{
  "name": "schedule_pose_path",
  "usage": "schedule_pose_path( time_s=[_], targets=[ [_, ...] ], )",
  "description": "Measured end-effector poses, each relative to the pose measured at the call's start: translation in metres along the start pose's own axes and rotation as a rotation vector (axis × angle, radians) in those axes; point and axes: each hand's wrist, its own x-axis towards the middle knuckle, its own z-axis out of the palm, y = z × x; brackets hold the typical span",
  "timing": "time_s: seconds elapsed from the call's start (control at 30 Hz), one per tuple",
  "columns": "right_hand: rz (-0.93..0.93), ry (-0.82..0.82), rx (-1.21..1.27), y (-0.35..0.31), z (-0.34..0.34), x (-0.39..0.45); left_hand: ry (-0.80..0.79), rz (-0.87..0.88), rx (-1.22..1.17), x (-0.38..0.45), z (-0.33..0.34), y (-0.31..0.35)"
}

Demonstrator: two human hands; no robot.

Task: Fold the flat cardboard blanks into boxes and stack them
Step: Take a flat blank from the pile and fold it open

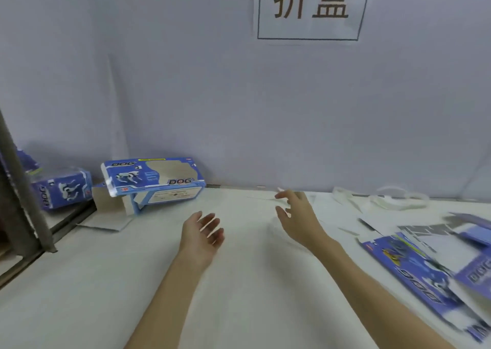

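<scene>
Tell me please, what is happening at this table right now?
A person is folding printed cardboard blanks into boxes. At this moment both hands are empty and open: the left hand and right hand hover above the white table. One folded box leans by the wall at the left. Flat blanks lie in a loose pile at the right, not yet folded.

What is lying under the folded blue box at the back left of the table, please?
The folded blue box sits tilted on pieces of plain cardboard on the table. Whatever lies directly beneath its middle is hidden.
</scene>
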Motion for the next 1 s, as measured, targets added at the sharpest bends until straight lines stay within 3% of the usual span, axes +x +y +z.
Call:
schedule_pose_path(
  time_s=[0.23, 0.5, 0.63, 0.8, 1.0],
  targets=[
    [0.493, 0.044, -0.692, 0.115, -0.071, -0.03, -0.032, -0.01, 0.129, -0.004, 0.006, -0.012],
    [1.021, -0.047, -0.76, 0.156, -0.161, -0.055, -0.058, -0.014, 0.162, 0.009, -0.003, -0.014],
    [1.226, 0.005, -0.677, 0.177, -0.186, -0.067, -0.07, -0.02, 0.171, 0.013, -0.004, -0.017],
    [1.196, 0.055, -0.559, 0.208, -0.179, -0.08, -0.069, -0.013, 0.186, 0.012, 0.001, -0.021],
    [0.824, 0.107, -0.633, 0.185, -0.135, -0.057, -0.067, -0.021, 0.214, 0.01, 0.003, -0.022]
  ],
)
